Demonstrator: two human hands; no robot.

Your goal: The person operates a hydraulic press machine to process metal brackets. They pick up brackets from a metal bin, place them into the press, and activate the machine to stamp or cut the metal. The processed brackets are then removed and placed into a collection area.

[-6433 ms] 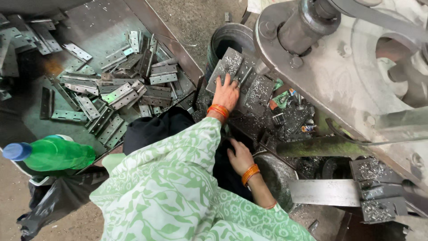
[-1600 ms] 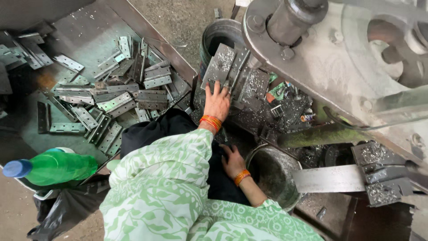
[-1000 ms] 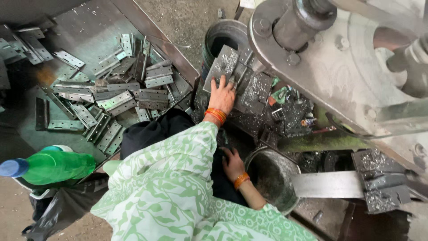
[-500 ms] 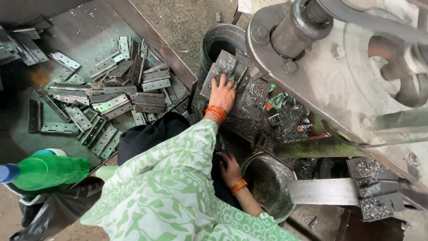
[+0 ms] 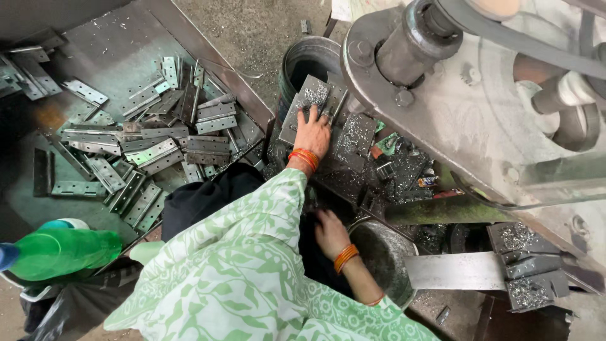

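Left hand [image 5: 314,131] spread flat on grey shaving-strewn metal plate [image 5: 304,108] — right hand [image 5: 329,231] curled, contents untellable — lifting next, probably.

We see the left hand [image 5: 314,131] resting flat on a grey metal plate [image 5: 314,96] beside the press machine [image 5: 467,95]. The right hand [image 5: 330,231] sits nearer us, just left of the machine's round steel bowl [image 5: 385,252]. Loose metal hinges [image 5: 158,136] lie farther left.

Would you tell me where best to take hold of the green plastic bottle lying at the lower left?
Probably around the green bottle's round body, coming from above: it lies on its side, with its blue cap at the picture's left edge, so fingers could close across its width.
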